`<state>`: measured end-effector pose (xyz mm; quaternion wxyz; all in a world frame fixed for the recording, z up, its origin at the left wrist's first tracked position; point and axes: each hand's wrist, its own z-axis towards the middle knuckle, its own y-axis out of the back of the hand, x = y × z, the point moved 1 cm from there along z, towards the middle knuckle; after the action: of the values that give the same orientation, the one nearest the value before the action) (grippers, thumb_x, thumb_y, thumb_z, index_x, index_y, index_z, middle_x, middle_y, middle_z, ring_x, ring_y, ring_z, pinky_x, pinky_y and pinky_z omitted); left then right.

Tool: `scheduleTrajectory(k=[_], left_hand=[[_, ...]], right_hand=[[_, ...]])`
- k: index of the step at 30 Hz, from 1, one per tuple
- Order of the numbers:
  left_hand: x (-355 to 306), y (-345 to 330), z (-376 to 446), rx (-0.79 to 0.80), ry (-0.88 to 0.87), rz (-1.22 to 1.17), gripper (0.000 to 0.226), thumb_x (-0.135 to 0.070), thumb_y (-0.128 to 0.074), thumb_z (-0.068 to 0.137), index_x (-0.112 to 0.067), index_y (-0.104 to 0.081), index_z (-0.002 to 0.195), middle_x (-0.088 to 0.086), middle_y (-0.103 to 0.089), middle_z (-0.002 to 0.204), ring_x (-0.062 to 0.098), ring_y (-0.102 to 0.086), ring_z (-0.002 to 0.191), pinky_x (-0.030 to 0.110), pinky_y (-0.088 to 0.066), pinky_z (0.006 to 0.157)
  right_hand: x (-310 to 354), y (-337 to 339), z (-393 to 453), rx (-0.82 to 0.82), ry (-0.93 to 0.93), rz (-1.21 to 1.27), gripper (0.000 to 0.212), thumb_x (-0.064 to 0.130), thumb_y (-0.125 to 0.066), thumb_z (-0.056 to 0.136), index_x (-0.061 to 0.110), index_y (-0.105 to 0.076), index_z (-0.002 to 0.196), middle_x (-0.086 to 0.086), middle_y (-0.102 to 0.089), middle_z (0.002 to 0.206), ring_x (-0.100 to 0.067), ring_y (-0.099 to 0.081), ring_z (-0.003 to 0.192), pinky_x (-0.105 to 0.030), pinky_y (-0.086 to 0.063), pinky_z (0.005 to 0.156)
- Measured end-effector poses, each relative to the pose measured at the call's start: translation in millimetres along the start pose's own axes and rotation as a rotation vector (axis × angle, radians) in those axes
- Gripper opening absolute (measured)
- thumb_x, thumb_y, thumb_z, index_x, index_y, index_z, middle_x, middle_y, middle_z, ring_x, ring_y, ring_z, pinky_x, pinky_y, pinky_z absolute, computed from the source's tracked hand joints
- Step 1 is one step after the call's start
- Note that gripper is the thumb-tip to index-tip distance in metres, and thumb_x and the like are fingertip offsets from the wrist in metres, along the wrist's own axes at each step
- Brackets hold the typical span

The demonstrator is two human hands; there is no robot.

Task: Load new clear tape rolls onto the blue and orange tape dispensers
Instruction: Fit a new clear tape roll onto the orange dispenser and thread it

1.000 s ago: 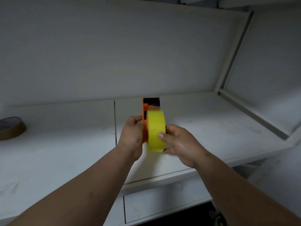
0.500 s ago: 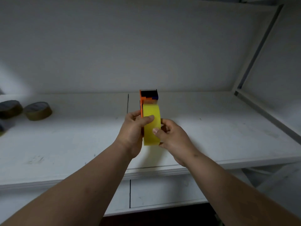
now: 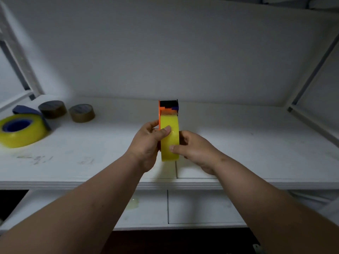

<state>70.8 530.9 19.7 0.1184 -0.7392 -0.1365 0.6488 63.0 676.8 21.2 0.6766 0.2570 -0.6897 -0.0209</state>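
Far left on the white shelf [image 3: 256,143] lies the blue dispenser [image 3: 19,125] (already loaded). My left hand [image 3: 146,142] clasps the orange dispenser [image 3: 167,109]; its yellowish tape roll [image 3: 169,140] is pinched by my right hand [image 3: 194,151].

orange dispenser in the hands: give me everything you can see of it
The orange dispenser is held edge-on and upright above the white shelf, touching nothing but the hands and tape. Only a thin orange plastic side plate and a black head with a small blue piece show at the top. A yellowish clear tape roll sits against its right side, hiding most of it. The left hand grips the plate, thumb on the roll; the right hand holds the roll's other side.
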Motion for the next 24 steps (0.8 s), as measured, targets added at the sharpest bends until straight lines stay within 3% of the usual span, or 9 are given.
scheduleTrajectory(k=[2,4,8,13,15,18,24], left_hand=[[-15,28,-3,-0.015,-0.002,0.01,0.049,-0.009,-0.061,0.092,-0.001,-0.046,0.139,0.035,-0.055,0.132,0.043,-0.06,0.107,0.063,-0.038,0.104],[-29,62,-5,-0.056,-0.011,0.022,0.048,-0.014,-0.062,0.092,0.0,-0.048,0.137,0.034,-0.057,0.13,0.044,-0.061,0.109,0.063,-0.039,0.104],[-48,123,-11,-0.111,-0.039,0.072,0.045,-0.024,-0.06,0.095,0.002,-0.052,0.131,0.029,-0.063,0.126,0.045,-0.062,0.113,0.057,-0.046,0.101],[-59,174,-20,-0.169,-0.013,0.138,0.051,-0.039,-0.061,0.092,0.0,-0.056,0.125,0.027,-0.067,0.12,0.038,-0.067,0.1,0.055,-0.049,0.095],[-63,189,-18,-0.123,0.031,0.119,0.049,-0.034,-0.062,0.093,0.0,-0.057,0.127,0.027,-0.066,0.122,0.04,-0.066,0.106,0.053,-0.05,0.097],[-68,209,-13,-0.101,0.112,0.052,0.054,-0.011,-0.063,0.089,-0.002,-0.047,0.139,0.028,-0.061,0.131,0.043,-0.061,0.117,0.053,-0.047,0.101],[-72,230,2,-0.079,0.077,0.066,0.046,-0.005,-0.063,0.09,-0.006,-0.053,0.134,0.033,-0.057,0.131,0.049,-0.059,0.116,0.059,-0.044,0.104]], right_hand=[[14,-30,11,0.005,0.021,0.009,0.035,0.02,-0.068,0.083,0.014,-0.059,0.117,-0.005,-0.068,0.114,-0.022,-0.063,0.106,-0.042,-0.05,0.093],[29,-61,22,0.021,0.038,0.006,0.032,0.02,-0.067,0.085,0.014,-0.06,0.116,-0.006,-0.069,0.113,-0.022,-0.064,0.106,-0.047,-0.048,0.098],[52,-122,39,0.051,0.1,-0.023,0.032,0.026,-0.063,0.088,0.015,-0.058,0.118,-0.003,-0.068,0.115,-0.018,-0.063,0.107,-0.043,-0.048,0.098],[62,-171,46,0.072,0.12,-0.102,0.031,0.035,-0.06,0.089,0.017,-0.058,0.113,0.001,-0.068,0.113,-0.013,-0.063,0.103,-0.034,-0.051,0.09],[66,-183,53,0.077,0.145,-0.124,0.027,0.036,-0.062,0.088,0.021,-0.057,0.109,0.005,-0.067,0.107,-0.008,-0.063,0.097,-0.023,-0.05,0.078],[67,-197,66,0.073,0.158,-0.118,0.029,0.035,-0.066,0.084,0.026,-0.052,0.107,0.014,-0.064,0.097,0.001,-0.061,0.089,-0.012,-0.045,0.065],[62,-205,96,0.181,0.126,-0.077,0.038,0.036,-0.07,0.082,0.024,-0.053,0.114,0.007,-0.07,0.103,-0.005,-0.067,0.094,-0.025,-0.052,0.08]])
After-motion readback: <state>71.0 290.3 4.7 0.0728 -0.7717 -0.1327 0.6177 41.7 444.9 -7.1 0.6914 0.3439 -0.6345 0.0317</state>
